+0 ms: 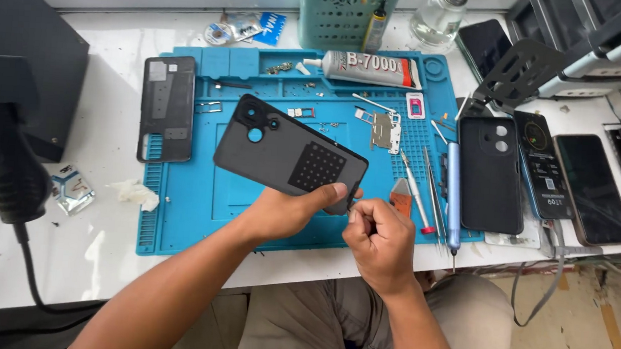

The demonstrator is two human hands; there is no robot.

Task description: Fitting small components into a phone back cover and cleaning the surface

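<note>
Right hand (379,237) fisted beside back cover (290,155) (left hand (290,209) fingers underneath).

Glue tube (365,67) lies at the mat's (199,203) far edge — screwdriver (453,195) on its right side.

Left hand (286,213) is gripping a dark grey back cover (290,153) sporting a black dotted square, bright blue mat (200,196) sitting underneath.

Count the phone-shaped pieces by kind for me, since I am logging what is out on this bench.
Back cover held in the left hand: 1, the dark back cover.
Phone bodies or covers lying on the table, dark: 5.
Total: 6.
The right hand is closed beside the cover's edge.
</note>
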